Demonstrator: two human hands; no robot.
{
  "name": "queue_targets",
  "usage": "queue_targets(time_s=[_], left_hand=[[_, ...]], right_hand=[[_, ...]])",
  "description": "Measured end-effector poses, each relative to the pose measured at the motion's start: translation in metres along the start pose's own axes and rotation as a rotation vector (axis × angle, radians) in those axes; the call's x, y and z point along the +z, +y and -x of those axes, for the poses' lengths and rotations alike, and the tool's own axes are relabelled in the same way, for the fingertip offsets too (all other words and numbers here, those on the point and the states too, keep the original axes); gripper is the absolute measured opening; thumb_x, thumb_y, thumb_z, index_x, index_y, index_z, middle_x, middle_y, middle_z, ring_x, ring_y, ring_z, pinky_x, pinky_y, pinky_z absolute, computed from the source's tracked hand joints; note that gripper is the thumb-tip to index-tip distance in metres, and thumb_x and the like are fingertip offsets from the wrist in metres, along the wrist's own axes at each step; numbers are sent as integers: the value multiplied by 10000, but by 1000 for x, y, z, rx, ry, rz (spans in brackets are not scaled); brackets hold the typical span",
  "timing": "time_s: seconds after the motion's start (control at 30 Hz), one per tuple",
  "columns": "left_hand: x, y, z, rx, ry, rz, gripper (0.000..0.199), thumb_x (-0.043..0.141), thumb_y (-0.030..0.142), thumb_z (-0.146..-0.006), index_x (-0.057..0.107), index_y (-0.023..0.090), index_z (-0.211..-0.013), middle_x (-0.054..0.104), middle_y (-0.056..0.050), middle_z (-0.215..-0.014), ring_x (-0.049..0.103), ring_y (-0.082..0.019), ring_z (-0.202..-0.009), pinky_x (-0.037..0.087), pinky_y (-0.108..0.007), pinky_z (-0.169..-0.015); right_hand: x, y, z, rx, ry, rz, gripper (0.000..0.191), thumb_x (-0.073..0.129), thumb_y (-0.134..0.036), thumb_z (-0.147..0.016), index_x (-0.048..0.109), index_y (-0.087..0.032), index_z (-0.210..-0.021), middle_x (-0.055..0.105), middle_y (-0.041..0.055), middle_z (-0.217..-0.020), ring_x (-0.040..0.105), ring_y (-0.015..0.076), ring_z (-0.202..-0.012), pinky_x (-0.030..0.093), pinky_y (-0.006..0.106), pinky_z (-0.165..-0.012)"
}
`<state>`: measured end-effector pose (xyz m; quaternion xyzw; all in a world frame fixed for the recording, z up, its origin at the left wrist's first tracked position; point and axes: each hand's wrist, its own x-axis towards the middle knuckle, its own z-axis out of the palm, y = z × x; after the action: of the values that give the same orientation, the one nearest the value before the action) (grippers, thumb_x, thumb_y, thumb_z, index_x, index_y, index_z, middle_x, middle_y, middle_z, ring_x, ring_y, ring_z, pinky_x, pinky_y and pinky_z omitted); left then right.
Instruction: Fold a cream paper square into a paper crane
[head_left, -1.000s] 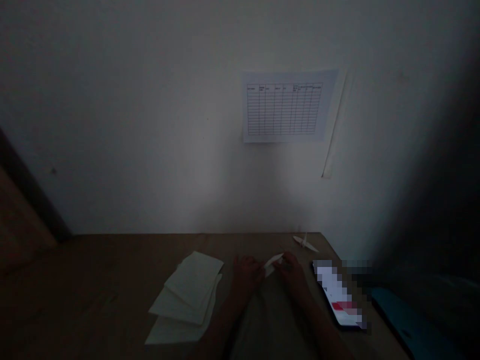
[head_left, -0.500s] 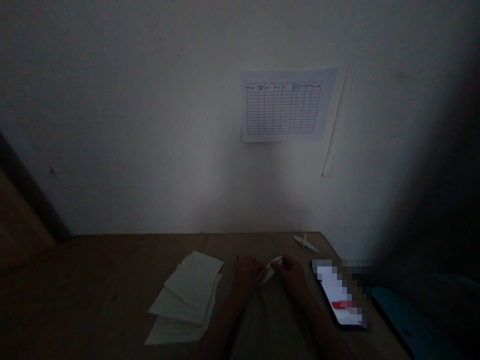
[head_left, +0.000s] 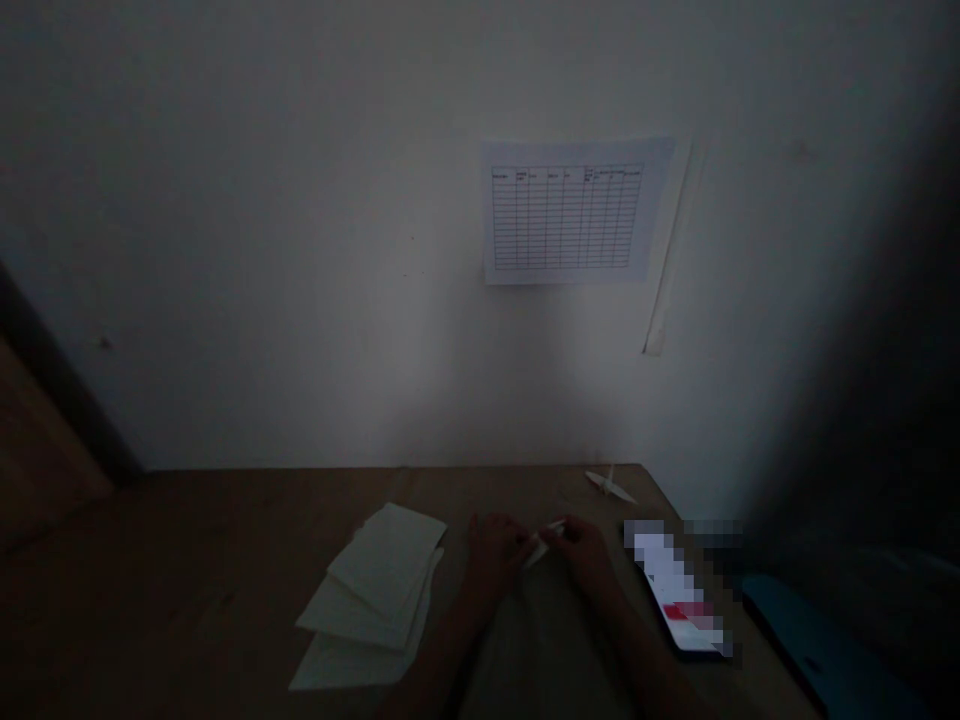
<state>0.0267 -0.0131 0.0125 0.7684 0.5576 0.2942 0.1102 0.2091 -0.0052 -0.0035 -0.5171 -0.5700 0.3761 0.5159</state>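
Between my two hands is a small folded white paper (head_left: 546, 549), narrow and slanting up to the right. My left hand (head_left: 498, 546) pinches its left side with thumb and fingers. Closed on its upper right end is my right hand (head_left: 576, 543). Fingertips cover part of the paper, and the dim light hides its exact folds. A folded paper figure with thin pointed arms (head_left: 610, 486) lies behind my right hand, near the table's back edge. Several pale sheets (head_left: 390, 565) lie overlapping to the left of my left hand.
A lit phone (head_left: 679, 590) lies right of my right forearm on the brown table (head_left: 187, 590). Further right is a blue-green object (head_left: 825, 640). Behind the table rises a white wall with a printed table sheet (head_left: 568, 215) on it.
The folded paper looks narrower and more covered by my fingers. My right hand has shifted slightly down and left, its fingers nearer those of my left hand.
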Motion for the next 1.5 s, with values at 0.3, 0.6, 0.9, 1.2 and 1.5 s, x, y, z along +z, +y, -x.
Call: queue_targets(time_s=[0.3, 0.6, 0.9, 1.2, 1.5], left_hand=[[-6, 4, 1, 9, -18, -20, 193, 651, 406, -945, 781, 278, -881, 765, -31, -1002, 660, -251, -1049, 303, -581, -1153], [-7, 2, -4, -11, -3, 8, 142, 703, 374, -895, 766, 266, -828, 774, -18, -947, 661, -258, -1040, 322, -573, -1128], [-9, 9, -2, -8, -23, -8, 161, 665, 391, -913, 766, 279, -854, 772, -27, -985, 646, -269, -1077, 322, -571, -1128], [-15, 7, -1, -15, -4, -4, 123, 703, 376, -885, 784, 292, -845, 777, -12, -950, 656, -260, -1057, 373, -529, -1095], [-9, 1, -2, -92, 29, -75, 157, 647, 362, -928, 784, 289, -954, 769, -35, -1032, 652, -283, -1092, 314, -596, -1134]], right_hand=[[4, 1, 3, -39, 44, -1, 211, 752, -433, -715, 791, -237, -781, 788, 69, -811, 734, 300, -789, 569, 401, -726], [9, 14, -1, -116, 237, 35, 278, 670, -492, -763, 747, -225, -780, 751, 84, -877, 702, 281, -863, 564, 405, -813], [4, 10, 0, -54, 141, -98, 263, 607, -464, -786, 738, -237, -757, 746, 72, -814, 693, 296, -808, 553, 415, -755], [3, 10, 0, -70, 158, -81, 304, 629, -517, -783, 713, -235, -707, 720, 61, -767, 672, 283, -757, 547, 408, -716], [-7, 2, -1, -117, 242, 113, 239, 681, -481, -752, 742, -251, -735, 739, 76, -869, 685, 299, -886, 543, 452, -849]])
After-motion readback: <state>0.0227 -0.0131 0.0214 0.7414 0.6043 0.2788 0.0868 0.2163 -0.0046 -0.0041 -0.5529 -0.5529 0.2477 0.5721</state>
